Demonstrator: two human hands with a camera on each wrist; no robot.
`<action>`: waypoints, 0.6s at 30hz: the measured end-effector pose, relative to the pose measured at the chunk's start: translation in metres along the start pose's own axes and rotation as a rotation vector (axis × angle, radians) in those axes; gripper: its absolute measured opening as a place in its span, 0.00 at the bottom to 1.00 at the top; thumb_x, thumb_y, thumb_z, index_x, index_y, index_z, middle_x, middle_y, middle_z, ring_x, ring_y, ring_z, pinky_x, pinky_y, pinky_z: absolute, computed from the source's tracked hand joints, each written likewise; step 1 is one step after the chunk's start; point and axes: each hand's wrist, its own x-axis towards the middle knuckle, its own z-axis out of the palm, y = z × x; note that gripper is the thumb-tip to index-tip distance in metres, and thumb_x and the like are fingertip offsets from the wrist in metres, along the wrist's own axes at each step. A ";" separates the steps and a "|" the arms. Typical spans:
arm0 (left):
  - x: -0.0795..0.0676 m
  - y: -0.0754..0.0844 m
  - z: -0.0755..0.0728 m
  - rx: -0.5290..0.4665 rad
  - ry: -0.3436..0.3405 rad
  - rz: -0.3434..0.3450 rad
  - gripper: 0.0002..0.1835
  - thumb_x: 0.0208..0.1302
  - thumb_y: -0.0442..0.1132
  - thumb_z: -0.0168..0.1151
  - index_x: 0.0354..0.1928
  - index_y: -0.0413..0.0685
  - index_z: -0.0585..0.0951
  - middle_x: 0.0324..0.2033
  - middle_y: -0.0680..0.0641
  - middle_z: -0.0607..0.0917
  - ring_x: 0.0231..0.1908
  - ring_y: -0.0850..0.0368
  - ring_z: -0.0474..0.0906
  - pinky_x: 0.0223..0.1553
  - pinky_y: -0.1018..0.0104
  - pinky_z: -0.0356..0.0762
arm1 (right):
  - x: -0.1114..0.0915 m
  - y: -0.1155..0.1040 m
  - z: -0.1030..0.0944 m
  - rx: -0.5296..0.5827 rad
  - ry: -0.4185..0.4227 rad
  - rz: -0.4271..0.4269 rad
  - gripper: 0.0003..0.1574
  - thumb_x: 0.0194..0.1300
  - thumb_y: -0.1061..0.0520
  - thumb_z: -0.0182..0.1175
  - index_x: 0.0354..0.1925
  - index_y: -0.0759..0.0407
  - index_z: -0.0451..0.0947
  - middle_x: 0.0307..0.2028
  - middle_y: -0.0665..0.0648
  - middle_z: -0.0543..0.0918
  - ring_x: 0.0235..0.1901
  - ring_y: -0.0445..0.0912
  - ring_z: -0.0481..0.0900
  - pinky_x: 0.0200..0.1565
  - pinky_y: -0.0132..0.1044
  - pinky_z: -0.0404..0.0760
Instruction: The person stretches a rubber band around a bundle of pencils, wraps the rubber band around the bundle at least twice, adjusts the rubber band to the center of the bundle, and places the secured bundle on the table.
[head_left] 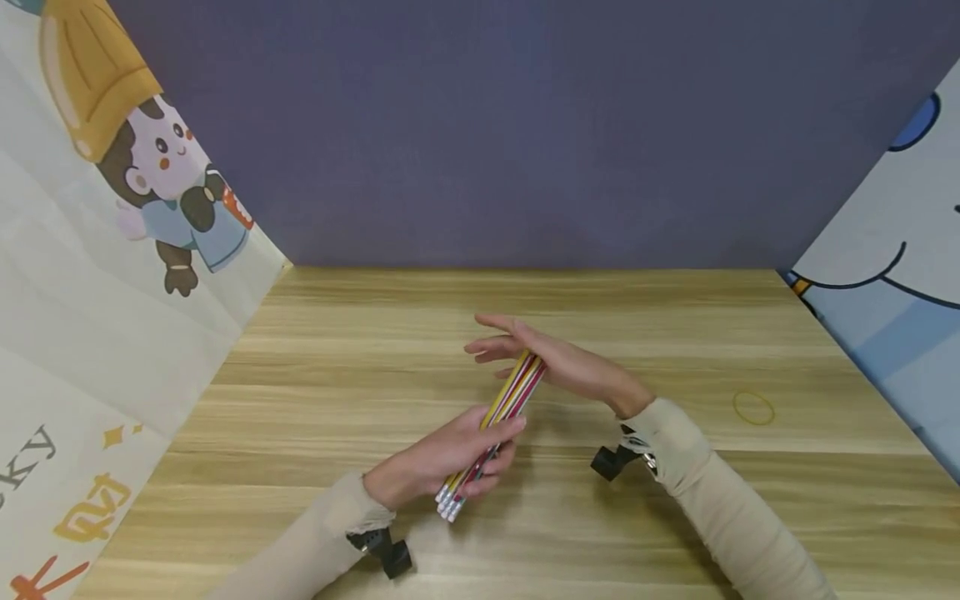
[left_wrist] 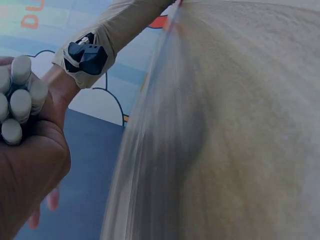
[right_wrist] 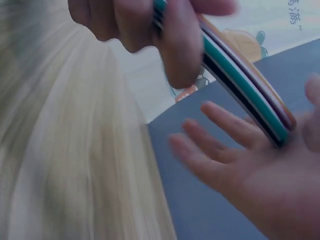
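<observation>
My left hand [head_left: 450,457] grips a bundle of striped pencils [head_left: 517,385], its fingers and thumb curled round the lower half. White eraser ends [left_wrist: 21,102] stick out below that hand in the left wrist view. The bundle slants up and to the right, above the table. At its far end my right hand [head_left: 573,362] has its fingers straight and spread. In the right wrist view the open palm [right_wrist: 265,185] touches the pencil ends. Yellow, red, white and teal stripes show on the pencils.
A thin yellow rubber band [head_left: 753,408] lies on the wood-grain table [head_left: 337,375] to the right of my right arm. A dark blue-grey panel [head_left: 525,142] stands along the back edge. Printed cloths with cartoon figures hang on the left and right sides.
</observation>
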 end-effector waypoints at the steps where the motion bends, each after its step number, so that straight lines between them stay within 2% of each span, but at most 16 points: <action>1: 0.000 0.000 0.000 0.002 0.006 0.007 0.15 0.80 0.49 0.46 0.39 0.45 0.64 0.14 0.57 0.66 0.07 0.67 0.63 0.05 0.73 0.59 | 0.001 0.000 0.000 -0.010 0.026 -0.005 0.38 0.80 0.34 0.27 0.78 0.49 0.48 0.71 0.60 0.68 0.71 0.55 0.64 0.69 0.57 0.67; 5: 0.000 0.000 -0.001 0.015 0.042 0.023 0.12 0.79 0.47 0.47 0.40 0.47 0.63 0.14 0.57 0.64 0.07 0.67 0.62 0.05 0.73 0.59 | 0.004 0.001 0.004 -0.107 0.080 -0.019 0.35 0.82 0.39 0.29 0.75 0.52 0.59 0.69 0.59 0.71 0.68 0.53 0.68 0.67 0.51 0.72; 8: 0.000 -0.002 -0.001 0.027 0.060 0.017 0.12 0.79 0.46 0.48 0.40 0.46 0.64 0.14 0.57 0.64 0.07 0.66 0.63 0.05 0.73 0.59 | 0.005 0.004 0.006 -0.166 0.050 -0.023 0.30 0.83 0.44 0.34 0.72 0.54 0.65 0.68 0.57 0.72 0.67 0.52 0.69 0.66 0.49 0.73; 10: 0.001 -0.002 -0.002 0.038 0.069 0.013 0.13 0.79 0.47 0.48 0.40 0.46 0.64 0.13 0.56 0.64 0.07 0.66 0.63 0.05 0.73 0.59 | 0.004 0.005 0.006 -0.191 0.038 -0.027 0.26 0.81 0.48 0.42 0.71 0.53 0.67 0.66 0.56 0.74 0.65 0.53 0.72 0.65 0.48 0.74; 14: 0.002 -0.001 -0.003 0.052 0.119 0.008 0.14 0.78 0.50 0.50 0.40 0.47 0.64 0.14 0.56 0.63 0.07 0.66 0.62 0.05 0.72 0.59 | 0.001 0.003 -0.001 -0.195 0.082 -0.037 0.27 0.73 0.57 0.58 0.68 0.53 0.69 0.59 0.57 0.80 0.57 0.54 0.79 0.56 0.46 0.82; 18: 0.002 0.001 -0.005 0.040 0.178 -0.006 0.15 0.77 0.50 0.52 0.41 0.47 0.64 0.14 0.55 0.63 0.08 0.65 0.62 0.05 0.72 0.59 | -0.001 0.002 -0.008 -0.122 0.109 0.019 0.26 0.72 0.60 0.60 0.66 0.58 0.71 0.55 0.65 0.82 0.49 0.54 0.84 0.51 0.43 0.85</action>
